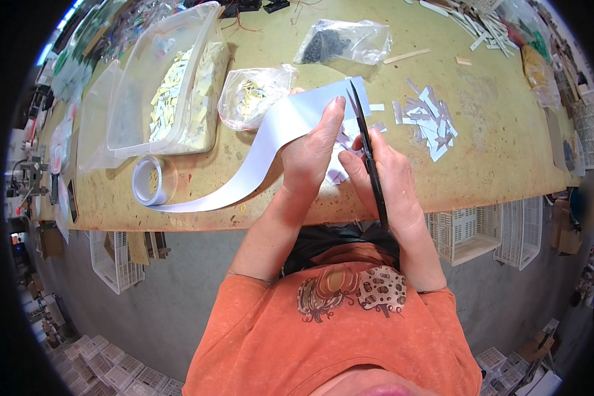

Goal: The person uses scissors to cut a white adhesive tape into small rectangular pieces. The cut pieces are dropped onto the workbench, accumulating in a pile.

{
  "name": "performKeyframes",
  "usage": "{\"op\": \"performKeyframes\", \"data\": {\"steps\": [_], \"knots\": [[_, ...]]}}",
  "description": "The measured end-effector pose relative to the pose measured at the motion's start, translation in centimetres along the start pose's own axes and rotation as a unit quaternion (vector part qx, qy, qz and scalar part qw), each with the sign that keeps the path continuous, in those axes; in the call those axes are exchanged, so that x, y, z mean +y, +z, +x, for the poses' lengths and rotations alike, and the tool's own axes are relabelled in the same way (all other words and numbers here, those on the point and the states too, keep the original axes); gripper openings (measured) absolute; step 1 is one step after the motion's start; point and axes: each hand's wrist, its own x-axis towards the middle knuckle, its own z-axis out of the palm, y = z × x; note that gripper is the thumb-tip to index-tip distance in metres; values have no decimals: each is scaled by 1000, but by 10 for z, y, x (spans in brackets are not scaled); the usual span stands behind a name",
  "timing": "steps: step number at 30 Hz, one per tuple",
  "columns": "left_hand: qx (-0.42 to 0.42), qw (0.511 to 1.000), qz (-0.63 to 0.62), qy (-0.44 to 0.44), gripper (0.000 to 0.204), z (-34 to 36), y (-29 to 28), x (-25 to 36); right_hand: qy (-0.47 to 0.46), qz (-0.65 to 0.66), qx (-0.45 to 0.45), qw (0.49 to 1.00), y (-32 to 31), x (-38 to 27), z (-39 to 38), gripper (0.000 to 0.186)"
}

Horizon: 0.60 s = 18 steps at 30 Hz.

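A wide white strip (261,162) curves up from a roll (138,188) lying on its side on the table. My left hand (309,155) is closed on the strip near its free end, thumb on top and most fingers hidden beneath. My right hand (395,173) grips long black scissors (374,173), tips pointing away from me. Their blades are slightly parted beside the strip's right end; whether they touch it I cannot tell. Cut white pieces (337,174) lie under and between my hands, partly covered. Further right is a loose pile of white and greyish cut pieces (434,125).
A clear plastic bin (208,125) holds many pale yellow and white pieces. Beside it sits a clear bag (234,112) of similar bits. Behind lies a bag with dark small parts (327,45). Thin sticks (406,55) lie far right. Crates (465,234) stand below the table edge.
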Motion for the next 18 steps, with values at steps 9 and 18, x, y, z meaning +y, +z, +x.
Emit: {"op": "performKeyframes", "data": {"steps": [9,18], "knots": [[9,1000,-7,-10,13,1,1,0,-10,13,30,999,7,4,-1,52],[-2,1000,28,1,11,3,-1,1,-10,57,44,997,10,7,0,37]]}}
